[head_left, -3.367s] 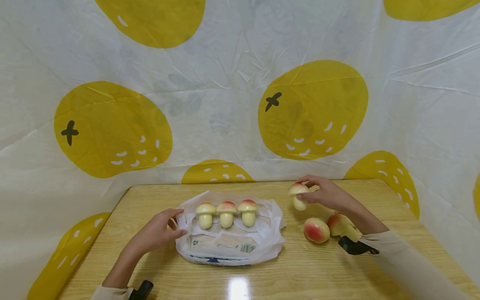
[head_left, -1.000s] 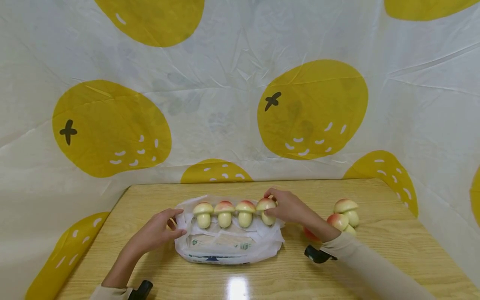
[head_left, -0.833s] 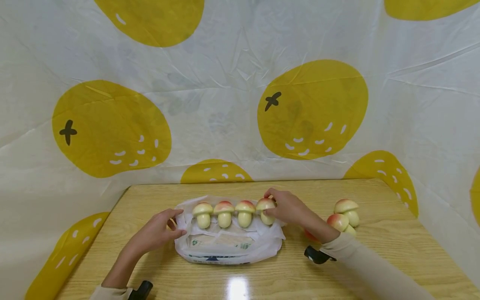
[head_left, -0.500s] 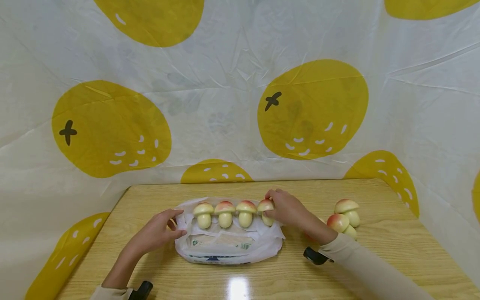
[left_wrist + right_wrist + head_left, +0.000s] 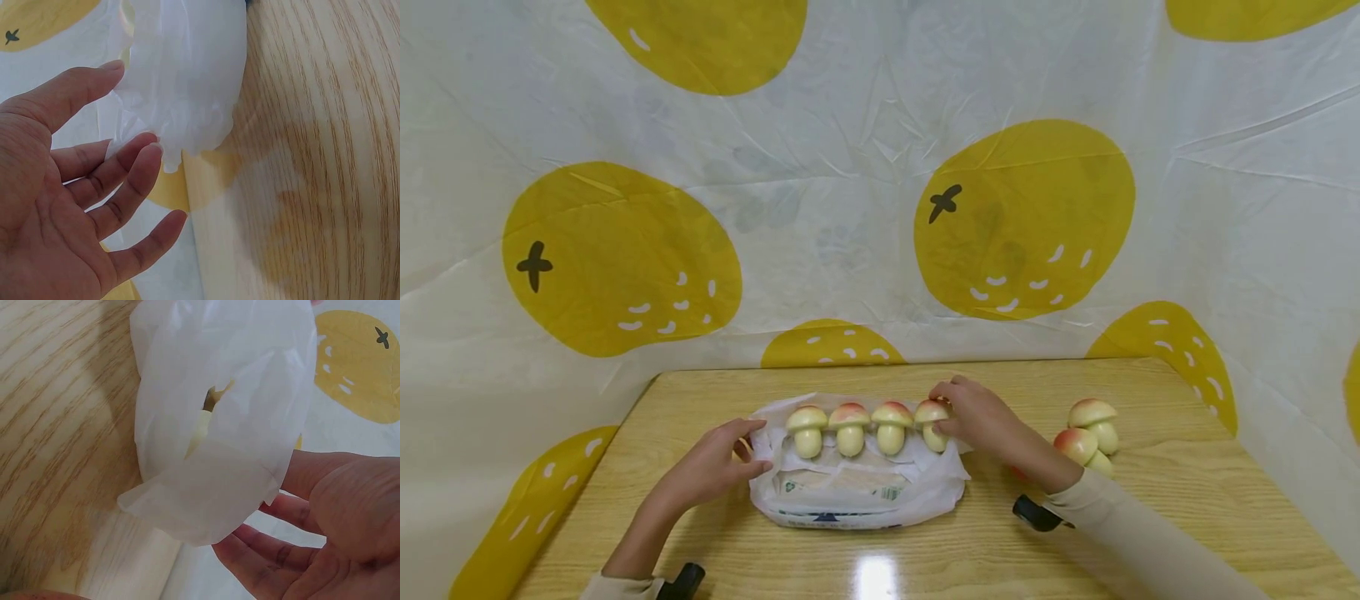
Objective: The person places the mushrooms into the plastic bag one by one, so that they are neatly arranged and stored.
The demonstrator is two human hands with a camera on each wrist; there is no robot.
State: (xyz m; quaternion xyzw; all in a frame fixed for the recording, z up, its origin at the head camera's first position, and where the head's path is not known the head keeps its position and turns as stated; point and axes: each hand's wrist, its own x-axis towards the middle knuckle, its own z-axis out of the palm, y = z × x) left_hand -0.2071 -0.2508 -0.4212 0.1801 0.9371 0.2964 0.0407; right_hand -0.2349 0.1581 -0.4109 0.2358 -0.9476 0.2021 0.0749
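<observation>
A white plastic bag (image 5: 820, 508) lies mid-table with its mouth spread, and printed packaging shows inside. Several mushrooms with reddish caps and pale stems, such as the leftmost mushroom (image 5: 808, 433), stand in a row across its far side. My right hand (image 5: 985, 421) pinches the rightmost mushroom (image 5: 928, 412) in that row, thumb at the stem and fingers at the cap; in the right wrist view the bag (image 5: 250, 350) hides the grip. My left hand (image 5: 718, 462) has loosely bent fingers, some fingertips touching the bag's left edge (image 5: 200, 69), thumb apart.
More loose mushrooms (image 5: 1092, 412) lie in a cluster at the right of the wooden table (image 5: 775, 575). One reddish mushroom is mostly hidden under my right forearm. A white cloth with yellow fruit prints (image 5: 835, 225) hangs behind the table.
My right hand has carried a mushroom leftward from above the table's right side onto the bag, beside the other three. Over the last second both hands stay almost still.
</observation>
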